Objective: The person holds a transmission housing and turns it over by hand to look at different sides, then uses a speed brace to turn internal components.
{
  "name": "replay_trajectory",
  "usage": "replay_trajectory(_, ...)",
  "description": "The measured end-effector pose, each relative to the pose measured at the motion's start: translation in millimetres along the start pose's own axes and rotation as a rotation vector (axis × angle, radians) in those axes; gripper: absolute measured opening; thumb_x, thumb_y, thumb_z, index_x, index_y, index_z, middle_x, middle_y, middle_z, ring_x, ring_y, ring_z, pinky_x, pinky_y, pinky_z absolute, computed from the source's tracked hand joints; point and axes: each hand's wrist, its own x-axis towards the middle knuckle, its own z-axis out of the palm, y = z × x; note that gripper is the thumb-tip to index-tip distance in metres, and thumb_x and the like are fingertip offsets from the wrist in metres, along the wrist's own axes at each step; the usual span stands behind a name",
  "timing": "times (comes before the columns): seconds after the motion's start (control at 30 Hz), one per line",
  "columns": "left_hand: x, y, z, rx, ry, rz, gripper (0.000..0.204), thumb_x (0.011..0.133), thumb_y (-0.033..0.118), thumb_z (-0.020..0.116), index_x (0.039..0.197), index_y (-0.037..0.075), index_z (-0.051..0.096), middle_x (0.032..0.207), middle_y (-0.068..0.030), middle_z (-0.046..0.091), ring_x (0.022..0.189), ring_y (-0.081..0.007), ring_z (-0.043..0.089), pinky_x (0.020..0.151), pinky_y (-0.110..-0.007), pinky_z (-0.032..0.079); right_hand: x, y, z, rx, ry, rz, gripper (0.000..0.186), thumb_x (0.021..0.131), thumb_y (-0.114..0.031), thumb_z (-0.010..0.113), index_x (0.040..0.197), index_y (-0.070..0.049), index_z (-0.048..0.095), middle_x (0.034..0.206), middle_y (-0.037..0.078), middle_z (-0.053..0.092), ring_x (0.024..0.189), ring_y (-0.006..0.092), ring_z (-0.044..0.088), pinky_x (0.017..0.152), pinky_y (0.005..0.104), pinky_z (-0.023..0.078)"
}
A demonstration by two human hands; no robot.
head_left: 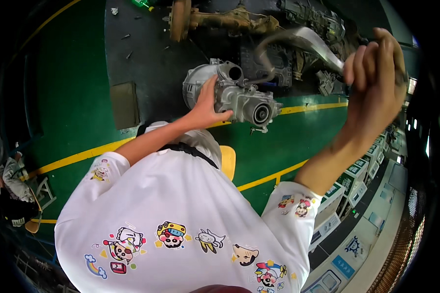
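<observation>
A silver cast-metal gearbox (234, 97) stands at the near edge of the dark workbench, its round bearing opening facing me. My left hand (206, 105) grips its housing, thumb and fingers spanning the top and near side. Raised high on the right, my right hand (376, 73) has its fingers curled at the end of a bent crank-shaped speed wrench (303, 35). The wrench is smeared by motion. Its far end reaches down to the gearbox, beside the round flange opening; the tip's exact contact is hidden.
A rusty axle housing (230, 20) and another gearbox (318, 22) lie along the bench's far side. Behind the wrench is a black tray (266, 63). Loose bolts (127, 36) are scattered at left. Below the bench are a yellow stool (228, 163) and green floor (78, 117).
</observation>
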Motion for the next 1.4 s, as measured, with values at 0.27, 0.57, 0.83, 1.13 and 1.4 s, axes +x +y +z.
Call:
replay_trajectory(0.27,-4,-4,4,0.013,0.073,0.060,0.108,0.070,0.037,0.077,0.145,-0.004,0.011,0.145,-0.0270,0.022,0.137,-0.0413,0.023,0.113,-0.044,0.021,-2,4,9,0.036,-0.085,-0.096,0.020,0.097,-0.013,0.053,0.106,0.004,0.056,0.055,0.001,0.039,0.043,0.0078,0.035,0.043,0.0243,0.036)
replay_trajectory(0.57,-6,-1,3,-0.024,0.038,0.025,0.109,0.068,0.039,0.077,0.146,-0.001,0.012,0.145,-0.0260,0.021,0.137,-0.0421,0.021,0.113,-0.046,0.021,3,10,6,0.021,0.095,-0.075,0.015,0.097,-0.012,0.053,0.105,0.000,0.055,0.056,0.002,0.039,0.044,0.0080,0.033,0.041,0.0249,0.036)
replay_trajectory(0.83,1,-5,-2,0.006,0.063,0.066,0.106,0.070,0.040,0.076,0.146,0.002,0.014,0.144,-0.0249,0.024,0.134,-0.0404,0.025,0.111,-0.044,0.023,8,13,13,0.042,0.067,-0.115,0.017,0.099,-0.015,0.051,0.105,-0.001,0.055,0.055,0.000,0.033,0.042,0.0079,0.029,0.039,0.0244,0.032)
replay_trajectory(1.13,6,3,-13,-0.035,0.033,0.009,0.108,0.070,0.040,0.075,0.147,-0.001,0.010,0.144,-0.0266,0.021,0.137,-0.0398,0.021,0.114,-0.044,0.019,4,12,18,0.093,0.078,-0.100,0.021,0.098,-0.019,0.054,0.103,0.001,0.055,0.055,-0.001,0.031,0.043,0.0064,0.026,0.038,0.0227,0.026)
replay_trajectory(1.4,-3,2,-5,-0.018,0.055,0.034,0.106,0.070,0.039,0.076,0.146,0.001,0.013,0.144,-0.0242,0.024,0.134,-0.0402,0.024,0.112,-0.045,0.022,-9,17,21,0.155,0.141,-0.094,0.020,0.095,-0.017,0.058,0.101,0.002,0.058,0.058,-0.002,0.036,0.049,0.0065,0.030,0.043,0.0232,0.025)
